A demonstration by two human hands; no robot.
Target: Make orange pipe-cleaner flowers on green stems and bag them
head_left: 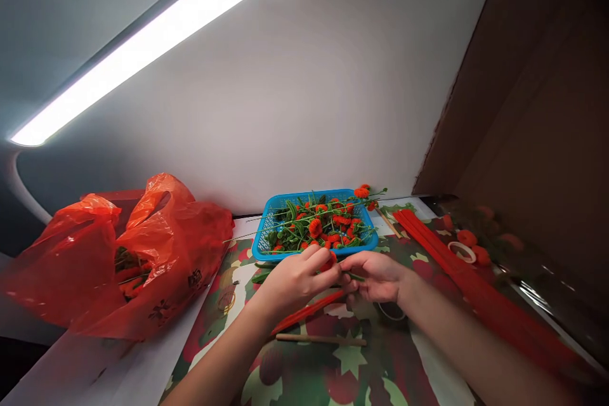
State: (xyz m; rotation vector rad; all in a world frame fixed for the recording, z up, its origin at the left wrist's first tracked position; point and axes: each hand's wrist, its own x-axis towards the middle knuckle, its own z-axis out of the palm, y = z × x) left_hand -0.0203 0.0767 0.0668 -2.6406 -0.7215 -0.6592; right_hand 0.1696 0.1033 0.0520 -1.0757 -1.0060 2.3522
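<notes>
Two bare hands meet at their fingertips above the patterned sheet [314,387] on the table [143,371], just short of the blue basket [257,240], as I watch from a distance through the head camera. The left hand [297,279] pinches a small red-orange piece [332,257] between thumb and fingers; the right hand [378,276], palm partly turned up, closes its fingertips on a slim green piece [356,276]. Whether the two pieces are joined, I cannot tell; fingers hide the place where they meet.

By my reading, the work calls for a light pinch close to that meeting point, the left steadying the soft red-orange piece without flattening it, the right guiding the green one in small turns. A hard squeeze could crush the fuzzy shape; a tug could bend the thin green length. Low wrists and unhurried fingers would serve best.

The basket, heaped with red-orange and green pieces, stands near the table's far edge. A red plastic bag [157,307] slumps toward the left edge. Near the right edge lie a bundle of red strips [431,257] and a pale ring [461,252]. A thin stick [321,340] rests on the sheet, nearer the front edge than the fingertips.
</notes>
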